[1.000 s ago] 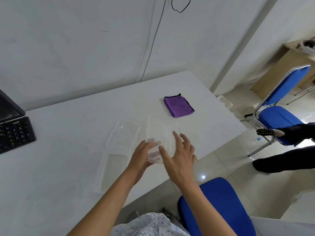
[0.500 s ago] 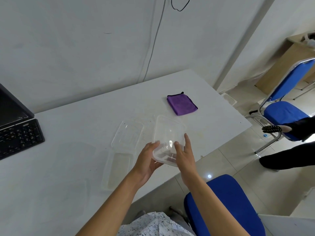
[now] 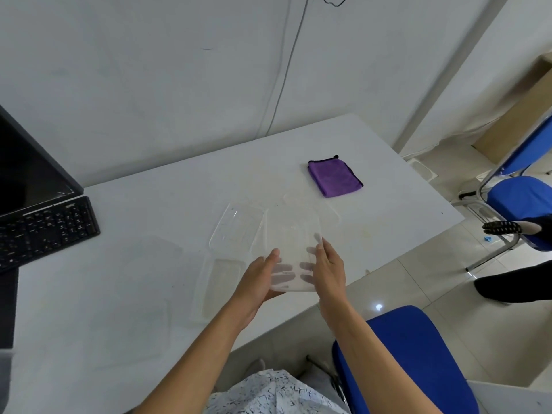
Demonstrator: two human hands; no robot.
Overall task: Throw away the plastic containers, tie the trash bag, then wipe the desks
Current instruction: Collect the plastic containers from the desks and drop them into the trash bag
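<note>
Holding one clear plastic container off the worktop, above its near edge, just in front of the body. Gripped at the near end by both hands: left hand on the left side, right hand on the right, thumbs over the rim, fingers curled underneath and showing pale through the plastic. Seen through it: only those fingers and the white surface below. Too translucent to tell whether any residue clings inside.

Just left of it, flat on the worktop: a second clear container, shallow, showing only the worktop through its base. Nearer the edge and just beside that one, a third clear container, longer, likewise see-through with only the white surface behind it. Beyond the held one, the faint outline of another clear piece; cannot tell whether lid or tray.

Further back and to the right, apart from the plastics: a folded purple cloth with black trim, lying flat.

At the far left end of the worktop, a black keyboard in front of a dark monitor. Small pale mark on the keyboard's top edge, too small to read.

Off the worktop: a blue chair under the right forearm, a second blue chair at the right edge, and another person's dark-clad leg over the tiled floor.
</note>
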